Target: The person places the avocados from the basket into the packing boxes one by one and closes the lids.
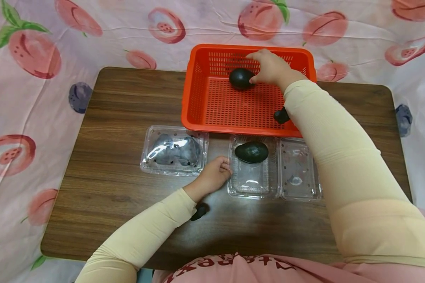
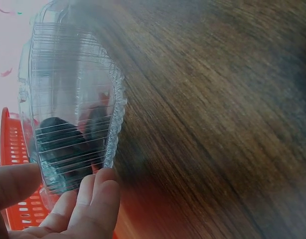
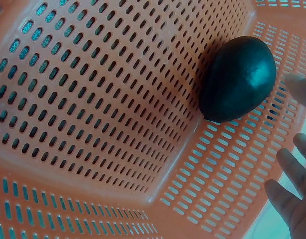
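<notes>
A dark avocado (image 1: 241, 78) lies in the orange-red plastic basket (image 1: 212, 127). My right hand (image 1: 272, 67) reaches into the basket beside it, fingers spread. In the right wrist view the thumb is close to the avocado (image 3: 240, 79), with a small gap between. A second, dark green avocado (image 1: 251, 152) lies at the far end of an open clear plastic clamshell box (image 1: 251, 194). My left hand (image 1: 214, 175) is at the box's left side; in the left wrist view its loosely bent fingers (image 2: 100, 199) touch the ribbed side wall (image 2: 68, 99).
A closed clear clamshell (image 1: 174, 169) with dark avocados inside stands to the left. The open box's lid (image 1: 299, 173) lies flat to its right, partly behind my right sleeve (image 1: 343, 149). Everything stands on a brown wooden table (image 1: 127, 94); fruit-print cloth (image 1: 120, 23) hangs behind.
</notes>
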Action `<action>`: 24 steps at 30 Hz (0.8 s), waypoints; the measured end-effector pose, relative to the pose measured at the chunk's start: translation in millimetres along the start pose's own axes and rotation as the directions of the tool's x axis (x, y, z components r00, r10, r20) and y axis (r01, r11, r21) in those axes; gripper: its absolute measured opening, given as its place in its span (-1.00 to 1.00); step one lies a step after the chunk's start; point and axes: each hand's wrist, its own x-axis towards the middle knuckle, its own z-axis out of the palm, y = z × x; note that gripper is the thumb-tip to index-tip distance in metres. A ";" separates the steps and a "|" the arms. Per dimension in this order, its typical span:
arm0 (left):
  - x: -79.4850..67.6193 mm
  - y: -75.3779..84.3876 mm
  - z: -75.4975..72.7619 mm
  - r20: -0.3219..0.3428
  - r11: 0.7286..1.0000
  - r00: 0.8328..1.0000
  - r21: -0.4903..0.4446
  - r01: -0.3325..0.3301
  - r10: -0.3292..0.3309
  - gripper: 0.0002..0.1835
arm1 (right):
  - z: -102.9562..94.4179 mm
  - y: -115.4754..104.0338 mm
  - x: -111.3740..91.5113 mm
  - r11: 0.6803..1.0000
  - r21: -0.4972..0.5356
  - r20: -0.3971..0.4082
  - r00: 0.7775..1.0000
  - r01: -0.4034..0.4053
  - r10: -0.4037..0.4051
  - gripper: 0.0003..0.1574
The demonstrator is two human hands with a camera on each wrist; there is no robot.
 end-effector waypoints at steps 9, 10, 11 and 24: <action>-1.2 -1.0 -0.1 -0.008 1.000 1.000 0.029 -0.004 0.004 -0.75 | 4.1 1.6 7.3 1.000 -0.008 0.053 0.999 -0.010 0.011 0.01; -1.3 -0.9 -0.1 -0.008 1.000 1.000 0.030 -0.002 0.003 -0.75 | 4.5 1.8 7.6 1.000 -0.007 0.057 0.998 -0.015 0.015 0.01; -1.4 -0.9 -0.1 -0.007 0.999 1.000 0.032 -0.002 0.002 -0.75 | 5.0 2.0 8.4 1.000 -0.006 0.061 0.998 -0.015 0.016 0.01; -2.6 0.8 -1.4 0.008 1.000 1.000 0.018 0.017 -0.017 -0.74 | 14.5 2.1 18.4 0.999 0.038 0.093 0.996 -0.001 -0.003 0.03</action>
